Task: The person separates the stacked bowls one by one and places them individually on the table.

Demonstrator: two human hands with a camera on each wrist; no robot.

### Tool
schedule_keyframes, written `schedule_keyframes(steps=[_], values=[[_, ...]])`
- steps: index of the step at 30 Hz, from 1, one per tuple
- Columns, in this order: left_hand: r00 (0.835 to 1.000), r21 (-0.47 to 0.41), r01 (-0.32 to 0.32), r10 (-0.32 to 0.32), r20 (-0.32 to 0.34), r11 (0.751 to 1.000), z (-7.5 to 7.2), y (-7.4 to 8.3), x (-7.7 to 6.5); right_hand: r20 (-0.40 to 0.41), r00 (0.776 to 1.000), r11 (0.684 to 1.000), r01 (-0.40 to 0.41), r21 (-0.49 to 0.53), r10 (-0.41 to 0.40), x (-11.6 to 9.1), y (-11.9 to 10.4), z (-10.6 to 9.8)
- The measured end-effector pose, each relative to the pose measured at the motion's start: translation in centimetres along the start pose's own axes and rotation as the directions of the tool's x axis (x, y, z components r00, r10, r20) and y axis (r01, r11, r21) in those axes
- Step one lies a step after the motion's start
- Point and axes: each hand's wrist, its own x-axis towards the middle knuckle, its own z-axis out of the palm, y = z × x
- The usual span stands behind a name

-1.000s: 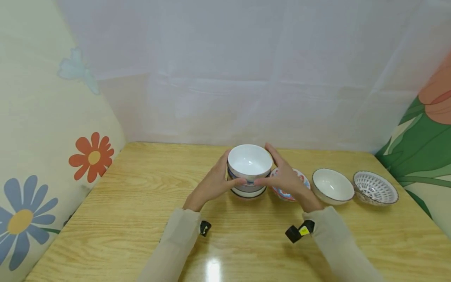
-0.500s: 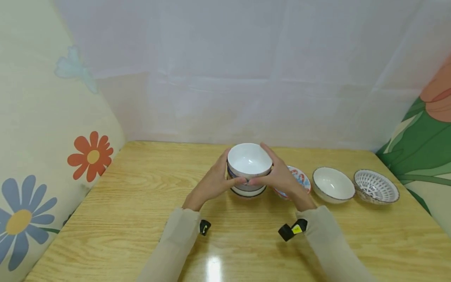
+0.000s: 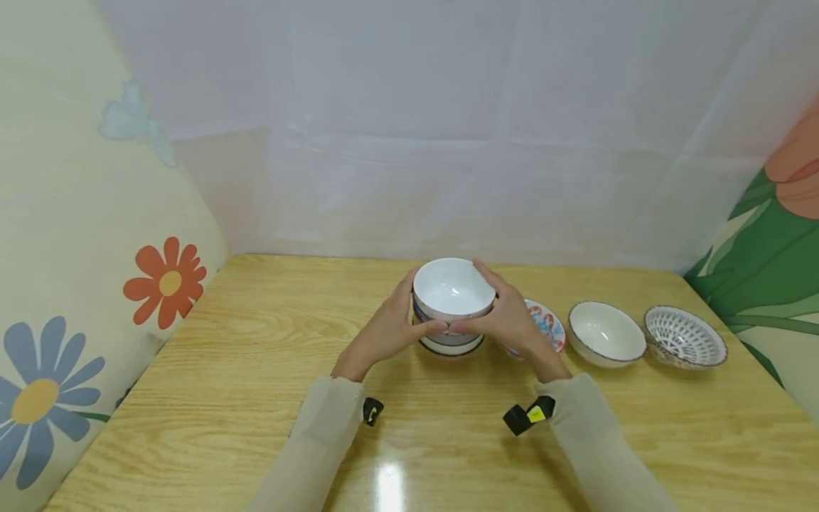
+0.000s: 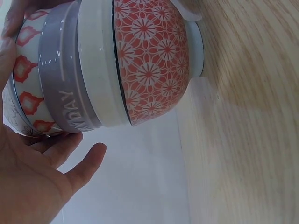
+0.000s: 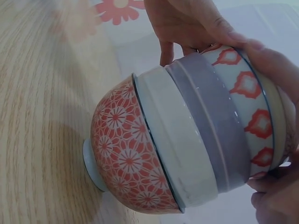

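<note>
A stack of several nested bowls stands upright on the table. On top is a white bowl (image 3: 453,291). Below it, in the left wrist view, come a white bowl with red diamond shapes (image 4: 24,69), a grey-purple bowl with raised letters (image 4: 60,60), a cream bowl (image 4: 97,65) and a red flower-patterned bowl (image 4: 149,56) resting on its foot. My left hand (image 3: 382,333) grips the upper bowls from the left, and my right hand (image 3: 515,323) holds them from the right. Both thumbs meet at the near side. The far fingers are partly hidden behind the bowls.
Right of the stack, partly behind my right hand, sits a red-and-blue patterned bowl (image 3: 547,326). Beyond it are a plain cream bowl with a dark rim (image 3: 606,334) and a wide bowl with dark dashes (image 3: 684,338). A pale cloth (image 3: 384,142) hangs behind the wooden table (image 3: 256,341).
My right hand has shifted slightly left around the upper bowls, its thumb now closer to the left thumb. The left hand and the stack stay about where they were.
</note>
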Motion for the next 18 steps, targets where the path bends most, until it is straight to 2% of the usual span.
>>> schedule_keyframes(steps=[10, 18], values=[[0.999, -0.01, 0.036, -0.036, 0.014, 0.999, 0.1, 0.0, -0.1, -0.046, 0.999, 0.999, 0.008, 0.039, -0.007, -0.1, 0.2, 0.2], [0.998, -0.014, 0.045, -0.044, 0.035, 0.999, 0.0, -0.3, -0.2, -0.084, 0.995, 0.999, 0.053, 0.011, -0.052, 0.0, -1.1, -1.1]])
